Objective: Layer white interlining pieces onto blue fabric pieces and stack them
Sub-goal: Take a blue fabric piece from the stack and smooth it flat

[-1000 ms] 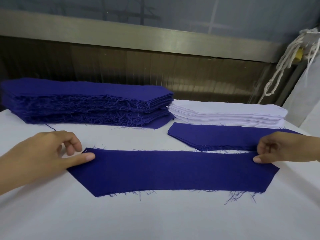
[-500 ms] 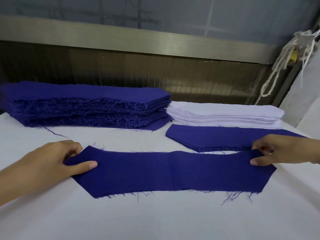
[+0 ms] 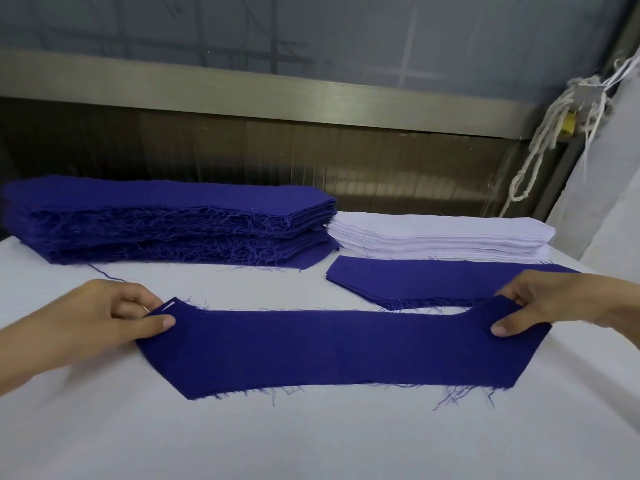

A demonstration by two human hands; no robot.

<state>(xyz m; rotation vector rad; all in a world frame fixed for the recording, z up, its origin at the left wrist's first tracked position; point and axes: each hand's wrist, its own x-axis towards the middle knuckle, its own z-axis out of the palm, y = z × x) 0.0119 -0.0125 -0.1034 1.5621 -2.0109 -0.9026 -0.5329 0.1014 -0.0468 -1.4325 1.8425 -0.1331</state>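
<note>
Blue fabric piece [image 3: 346, 348], one, centre of table [image 3: 311, 438]: ends flat a second ago, now raised, left hand [image 3: 104, 317] and right hand [image 3: 554, 303] each pinching a far corner; white sliver under left end; likely ready for stacking. Low blue stack [image 3: 433, 282], one, 1 o'clock; white interlining pile [image 3: 440, 237], one, behind it; blue pile [image 3: 166, 220], one, 10 o'clock

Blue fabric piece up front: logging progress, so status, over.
Left hand and right hand each pinch an end of the long dark-blue fabric piece. Far corners lifted, rest flat on white table. Nothing in the way.
</note>
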